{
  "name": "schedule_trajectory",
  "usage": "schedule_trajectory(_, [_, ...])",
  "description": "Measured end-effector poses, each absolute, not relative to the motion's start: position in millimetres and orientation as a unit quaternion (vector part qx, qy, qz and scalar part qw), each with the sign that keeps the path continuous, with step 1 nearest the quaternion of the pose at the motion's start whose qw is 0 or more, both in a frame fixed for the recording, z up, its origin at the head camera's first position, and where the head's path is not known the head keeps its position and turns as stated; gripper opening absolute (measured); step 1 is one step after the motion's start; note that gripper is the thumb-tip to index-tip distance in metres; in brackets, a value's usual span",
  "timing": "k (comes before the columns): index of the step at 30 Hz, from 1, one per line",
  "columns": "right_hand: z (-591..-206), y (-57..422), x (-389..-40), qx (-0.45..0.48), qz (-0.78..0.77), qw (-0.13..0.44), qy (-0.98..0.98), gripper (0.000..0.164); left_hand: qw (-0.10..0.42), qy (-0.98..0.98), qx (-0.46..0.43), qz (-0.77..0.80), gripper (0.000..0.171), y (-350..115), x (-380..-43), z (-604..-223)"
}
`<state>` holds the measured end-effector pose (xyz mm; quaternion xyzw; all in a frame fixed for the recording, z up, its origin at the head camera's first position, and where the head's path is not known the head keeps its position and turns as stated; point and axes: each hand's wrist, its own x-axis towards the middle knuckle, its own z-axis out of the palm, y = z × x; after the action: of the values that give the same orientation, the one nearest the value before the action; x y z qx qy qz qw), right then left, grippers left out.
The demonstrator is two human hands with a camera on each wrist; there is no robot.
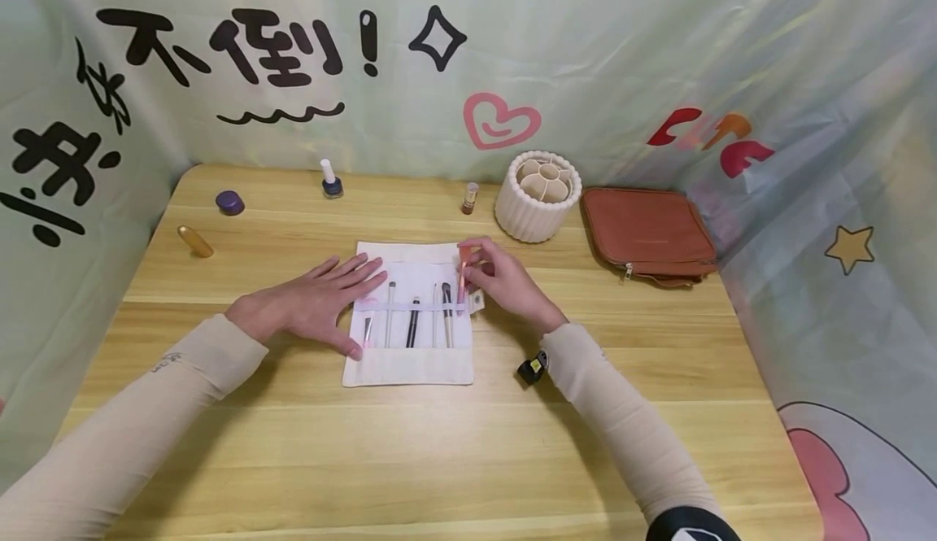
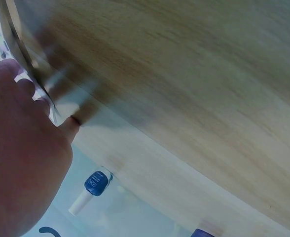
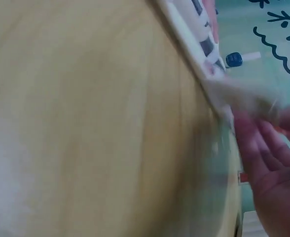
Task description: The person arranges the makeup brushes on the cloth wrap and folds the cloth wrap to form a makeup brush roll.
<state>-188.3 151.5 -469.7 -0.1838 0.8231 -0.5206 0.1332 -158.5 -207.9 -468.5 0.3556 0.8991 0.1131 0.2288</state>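
A white fabric brush roll (image 1: 410,368) lies unfolded on the wooden table. Several makeup brushes (image 1: 413,323) stand in a row under its lilac strap, their lower ends tucked into the bottom pocket. My left hand (image 1: 315,301) rests on the roll's left side with fingers spread and straight. At the right edge, my right hand (image 1: 512,281) pinches a pink makeup brush (image 1: 462,285) near its upper end; its lower part overlaps the strap. The right wrist view shows that hand's curled fingers (image 3: 251,148) beside the roll's edge, blurred.
Behind the roll stand a white ribbed holder (image 1: 532,207), a small brown bottle (image 1: 469,198) and dark blue nail polish (image 1: 333,183). A brown zip pouch (image 1: 647,232) lies at the back right. To the left are a purple lid (image 1: 230,202) and a gold tube (image 1: 194,242).
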Motion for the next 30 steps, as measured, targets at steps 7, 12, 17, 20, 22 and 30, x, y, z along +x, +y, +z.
schedule_trajectory(7, [-470.5,156.1,-185.8,-0.208,-0.452,0.165,0.852,0.034,0.233,0.899,0.352,0.113,0.133,-207.9,-158.2,-464.8])
schedule_trajectory(12, [-464.8,154.8,-185.2,-0.228,-0.421,0.184,0.858,0.024,0.232,0.899,0.353,0.112,0.133,-208.1,-158.3,-465.5])
schedule_trajectory(17, [-460.1,149.2,-185.9,-0.249,-0.394,0.171,0.868,0.026,0.234,0.898,0.354,0.115,0.133,-208.1,-158.3,-464.2])
schedule_trajectory(20, [-458.5,145.1,-190.0,-0.254,-0.382,0.163,0.874,0.027,0.235,0.899,0.351,0.117,0.133,-208.8,-158.5,-463.5])
schedule_trajectory(22, [-456.1,141.7,-192.4,-0.253,-0.376,0.161,0.877,0.025,0.236,0.899,0.349,0.117,0.133,-209.4,-158.6,-463.7])
schedule_trajectory(30, [-450.0,138.6,-189.5,-0.267,-0.315,0.185,0.892,0.005,0.239,0.898,0.351,0.115,0.134,-208.4,-159.3,-465.3])
